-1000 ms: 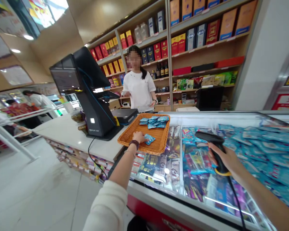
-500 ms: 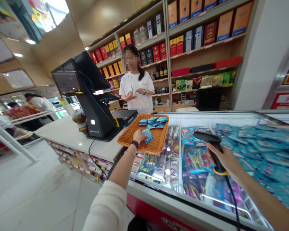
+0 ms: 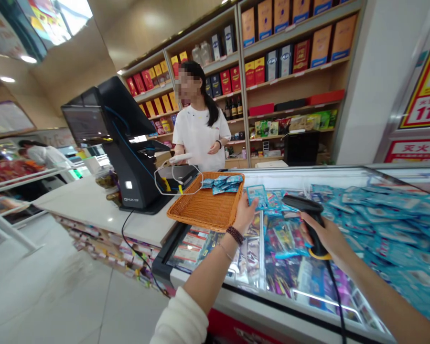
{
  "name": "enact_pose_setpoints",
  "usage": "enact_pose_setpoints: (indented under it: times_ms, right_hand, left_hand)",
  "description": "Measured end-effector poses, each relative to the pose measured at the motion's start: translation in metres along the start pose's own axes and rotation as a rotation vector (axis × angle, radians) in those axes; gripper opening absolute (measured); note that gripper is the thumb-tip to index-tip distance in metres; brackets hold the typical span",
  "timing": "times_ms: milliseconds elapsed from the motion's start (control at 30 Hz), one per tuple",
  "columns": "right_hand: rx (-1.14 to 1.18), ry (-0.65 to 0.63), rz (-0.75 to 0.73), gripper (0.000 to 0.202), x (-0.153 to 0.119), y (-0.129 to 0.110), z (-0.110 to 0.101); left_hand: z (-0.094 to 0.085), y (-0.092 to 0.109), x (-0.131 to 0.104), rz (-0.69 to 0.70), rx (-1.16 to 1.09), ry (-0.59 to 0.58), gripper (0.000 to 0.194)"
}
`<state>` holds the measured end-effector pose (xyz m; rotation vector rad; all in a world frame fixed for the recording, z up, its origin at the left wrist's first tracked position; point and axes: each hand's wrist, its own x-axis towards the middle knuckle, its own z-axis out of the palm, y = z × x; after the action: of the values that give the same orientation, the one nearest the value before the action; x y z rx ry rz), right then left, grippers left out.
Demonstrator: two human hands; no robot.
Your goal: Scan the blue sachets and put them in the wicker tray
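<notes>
My left hand (image 3: pixel 246 212) is closed on a small blue packet (image 3: pixel 257 195), just past the right rim of an orange wicker basket (image 3: pixel 197 212). Inside the basket, at its far end, lie several similar blue packets (image 3: pixel 225 183). My right hand (image 3: pixel 322 234) is wrapped around the handle of a black barcode scanner (image 3: pixel 304 204), whose cord hangs down toward me. The scanner's head points left, toward the packet, with a gap between them. A large pile of blue packets (image 3: pixel 390 220) spreads to the right of my right hand.
The basket rests on a glass-topped display freezer (image 3: pixel 229 274) with colourful packages under the glass. On the white counter (image 3: pixel 107 210) to the left stands a black checkout terminal (image 3: pixel 127 157). Across the counter, a person in a white shirt (image 3: pixel 200 134) holds a white scanner (image 3: pixel 181 157) with a pale cord.
My left hand has lifted the blue packet out of the basket and carried it right, toward the black scanner. The person opposite has turned and now holds a white scanner.
</notes>
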<state>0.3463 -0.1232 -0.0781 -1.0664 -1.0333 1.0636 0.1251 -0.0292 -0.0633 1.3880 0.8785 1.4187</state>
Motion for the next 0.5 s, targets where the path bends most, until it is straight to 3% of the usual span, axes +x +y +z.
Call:
enact_pose_setpoints:
  times_ms: [67, 167, 500]
  right_hand:
    - [0.007, -0.01, -0.001, 0.055, -0.001, -0.002, 0.0]
    - [0.002, -0.014, -0.005, 0.058, -0.002, -0.005, 0.003]
    - [-0.221, -0.045, 0.022, 0.053, -0.011, -0.008, 0.011]
  left_hand:
    - [0.015, -0.016, -0.006, -0.056, -0.075, -0.061, 0.033]
    - [0.023, -0.033, -0.01, -0.105, -0.128, -0.092, 0.034]
    - [0.014, -0.05, -0.009, -0.051, -0.124, -0.075, 0.032]
